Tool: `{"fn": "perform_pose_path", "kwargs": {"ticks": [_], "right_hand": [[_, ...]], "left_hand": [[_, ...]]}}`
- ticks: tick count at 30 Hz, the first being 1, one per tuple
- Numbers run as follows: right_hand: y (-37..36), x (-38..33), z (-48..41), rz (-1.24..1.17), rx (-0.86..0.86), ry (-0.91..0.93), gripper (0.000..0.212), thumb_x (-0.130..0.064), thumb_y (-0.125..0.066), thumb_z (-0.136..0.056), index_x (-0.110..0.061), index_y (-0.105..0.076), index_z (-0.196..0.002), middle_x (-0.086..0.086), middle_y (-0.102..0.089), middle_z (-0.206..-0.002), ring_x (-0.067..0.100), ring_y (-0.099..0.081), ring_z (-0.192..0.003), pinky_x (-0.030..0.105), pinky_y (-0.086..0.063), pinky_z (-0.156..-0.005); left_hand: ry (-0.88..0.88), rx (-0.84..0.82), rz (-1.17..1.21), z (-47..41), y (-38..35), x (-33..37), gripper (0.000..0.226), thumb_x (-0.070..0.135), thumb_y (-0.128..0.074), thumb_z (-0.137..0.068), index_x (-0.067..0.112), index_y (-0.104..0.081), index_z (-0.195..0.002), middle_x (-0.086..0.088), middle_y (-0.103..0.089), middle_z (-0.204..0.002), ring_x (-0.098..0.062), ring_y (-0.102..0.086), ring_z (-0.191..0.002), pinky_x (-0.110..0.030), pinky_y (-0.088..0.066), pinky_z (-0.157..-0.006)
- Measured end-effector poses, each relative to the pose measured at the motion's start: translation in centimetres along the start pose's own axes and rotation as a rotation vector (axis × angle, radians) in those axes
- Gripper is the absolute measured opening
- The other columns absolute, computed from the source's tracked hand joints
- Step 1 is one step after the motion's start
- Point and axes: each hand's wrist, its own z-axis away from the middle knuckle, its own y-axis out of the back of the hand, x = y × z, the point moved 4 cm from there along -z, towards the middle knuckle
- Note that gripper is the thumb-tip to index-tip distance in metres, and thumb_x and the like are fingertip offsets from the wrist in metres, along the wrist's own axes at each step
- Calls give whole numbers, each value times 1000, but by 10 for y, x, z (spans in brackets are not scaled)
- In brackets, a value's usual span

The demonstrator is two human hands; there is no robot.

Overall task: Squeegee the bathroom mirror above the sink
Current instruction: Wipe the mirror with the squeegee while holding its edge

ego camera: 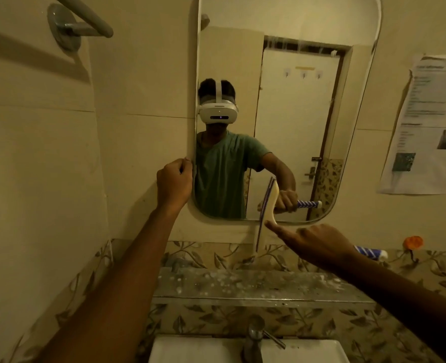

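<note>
A tall mirror (289, 106) with rounded corners hangs on the cream wall above the sink (206, 351). My right hand (313, 244) is closed around the handle of a squeegee (265, 213), whose cream blade stands almost vertical across the mirror's bottom edge; the blue-and-white striped handle end (371, 252) sticks out to the right. My left hand (174, 182) grips the mirror's left edge at mid height. The mirror reflects a person with a headset and the squeegee.
A speckled ledge (255, 286) runs under the mirror, with a metal tap (253, 336) below it. A towel rail (80, 19) juts out at top left. A printed paper sheet (431, 121) and an orange hook (412, 242) are on the right wall.
</note>
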Motion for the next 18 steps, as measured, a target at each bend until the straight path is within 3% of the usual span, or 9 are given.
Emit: {"fn": "perform_pose_path", "kwargs": {"ticks": [4,9,13,18], "right_hand": [[15,-36,-38,-95,38,105,69,-33,-37,-103,-37,16,-147,0,-52,-66,15,-51,-46,30,-51,-48],[19,-72,-75,-94,102,180,66,-26,-39,-103,-33,5,-152,4,-55,-64,19,-51,-46,33,-52,-48],[10,-35,-51,-78,131,193,73,-25,-44,-101,-36,7,-151,-1,-47,-69,16,-46,-51,31,-45,-49],[-28,44,5,-43,11,130,79,-31,-44,-101,-43,18,-147,-1,-62,-82,13,-56,-56,27,-52,-51]], "left_hand": [[31,61,1,7,-6,1,30,24,-42,-101,11,-61,-82,6,-52,-64,-3,-49,-59,-17,-40,-53],[49,143,4,11,-13,-1,28,28,-40,-101,13,-63,-92,1,-61,-82,-7,-55,-72,-15,-39,-57],[52,157,-39,11,-14,0,34,33,-40,-101,11,-65,-96,1,-59,-81,3,-49,-66,-8,-34,-53],[91,186,-46,13,-17,0,32,33,-38,-102,13,-62,-94,2,-58,-79,-1,-49,-65,-9,-33,-52]]}}
